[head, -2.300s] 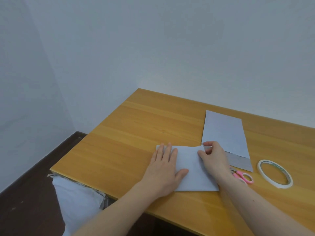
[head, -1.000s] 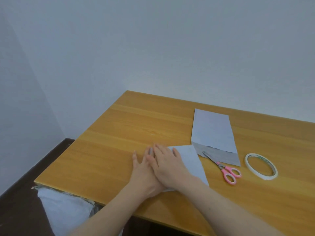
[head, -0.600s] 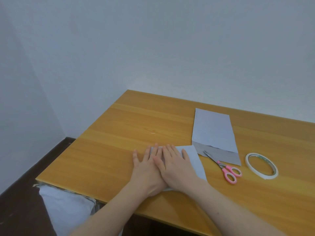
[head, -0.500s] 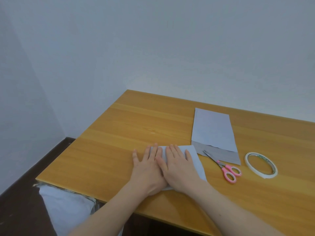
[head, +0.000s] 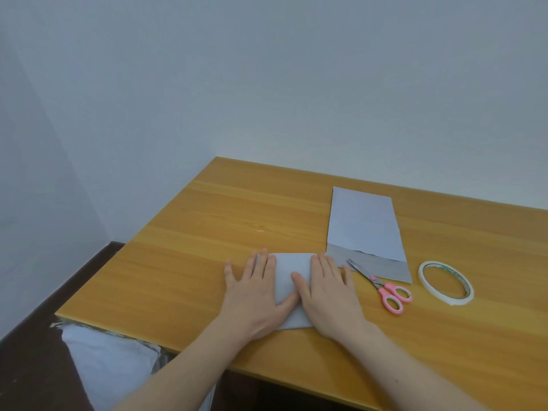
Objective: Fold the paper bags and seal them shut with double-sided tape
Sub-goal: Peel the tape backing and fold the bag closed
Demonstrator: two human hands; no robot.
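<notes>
Hands [head: 296, 292] flatten folded paper bag [head: 292, 264], long axis left-right.

- A wooden counter [head: 207, 262] of orange-brown grain fills the lower right of the view, its near-left corner jutting toward the floor.
- Pink-handled scissors [head: 382, 287] lie flat on the counter, blades closed and pointing away to the left.
- Pale blue-grey walls [head: 267, 84] meet in a corner behind the counter.
- Dark brown floor [head: 35, 366] shows at lower left.
- A crumpled white bag [head: 106, 360] sits below the counter's near edge.
</notes>
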